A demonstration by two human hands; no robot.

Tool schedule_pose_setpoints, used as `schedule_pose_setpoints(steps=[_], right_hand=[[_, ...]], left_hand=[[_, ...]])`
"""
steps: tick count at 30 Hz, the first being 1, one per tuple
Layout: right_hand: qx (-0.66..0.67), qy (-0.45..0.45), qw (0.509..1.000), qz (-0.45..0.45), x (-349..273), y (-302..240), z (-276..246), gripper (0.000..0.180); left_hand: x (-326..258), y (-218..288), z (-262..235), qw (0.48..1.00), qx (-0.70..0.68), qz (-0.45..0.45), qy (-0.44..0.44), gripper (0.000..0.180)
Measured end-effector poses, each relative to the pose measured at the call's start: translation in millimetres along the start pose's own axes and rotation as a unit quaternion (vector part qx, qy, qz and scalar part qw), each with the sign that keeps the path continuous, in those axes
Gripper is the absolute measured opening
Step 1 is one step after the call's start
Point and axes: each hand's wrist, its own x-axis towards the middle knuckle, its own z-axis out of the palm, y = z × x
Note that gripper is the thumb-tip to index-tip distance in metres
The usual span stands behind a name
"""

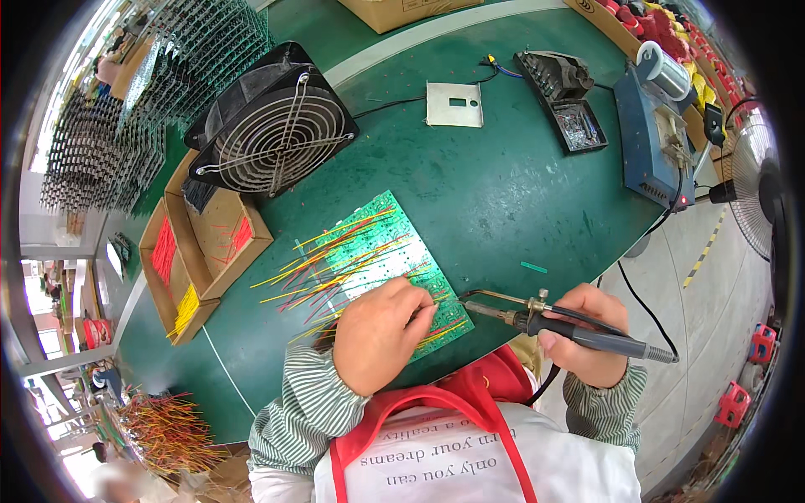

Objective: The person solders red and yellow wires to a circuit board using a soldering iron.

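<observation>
Two bare hands work over a green circuit board (381,251) bristling with red and yellow wires (323,260). Left hand (381,331) presses on the board's near edge, fingers curled on the wires. Right hand (591,331) grips a soldering iron (570,329), tip just beside the board. Steadying the board firmly should keep the joint clean.

a black fan (277,126), a metal plate (454,105) and a blue soldering station (650,142) sit on the green table (503,193).
</observation>
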Motion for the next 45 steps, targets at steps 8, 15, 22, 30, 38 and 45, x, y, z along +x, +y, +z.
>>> schedule_pose_setpoints(steps=[8, 15, 22, 30, 38, 45], right_hand=[[-0.029, -0.062, 0.996, -0.051, -16.3, -2.3, 8.4, 0.021], [0.023, -0.138, 0.990, -0.033, -19.4, -4.7, 37.5, 0.021], [0.023, -0.129, 0.991, -0.028, -17.9, -5.2, 46.7, 0.020], [0.024, -0.145, 0.989, -0.024, -12.1, -5.2, 45.8, 0.020], [0.074, -0.089, 0.992, -0.040, -13.8, 2.6, 36.4, 0.022], [0.101, 0.016, 0.993, -0.062, -12.5, 27.2, 52.5, 0.028]], left_hand=[[-46.8, 2.2, -44.7, 0.989, 0.111, -0.048, 0.090, 0.006], [-72.2, -8.6, -17.7, 0.999, -0.009, -0.046, -0.011, 0.007], [-72.1, -13.6, -16.6, 0.999, -0.031, -0.031, -0.021, 0.009], [-70.0, -13.8, -17.8, 0.998, -0.032, -0.037, -0.029, 0.009], [-69.9, -13.4, -19.5, 0.998, -0.035, -0.047, -0.035, 0.007], [-62.2, -30.9, -85.9, 0.989, 0.040, -0.108, 0.091, 0.006]])
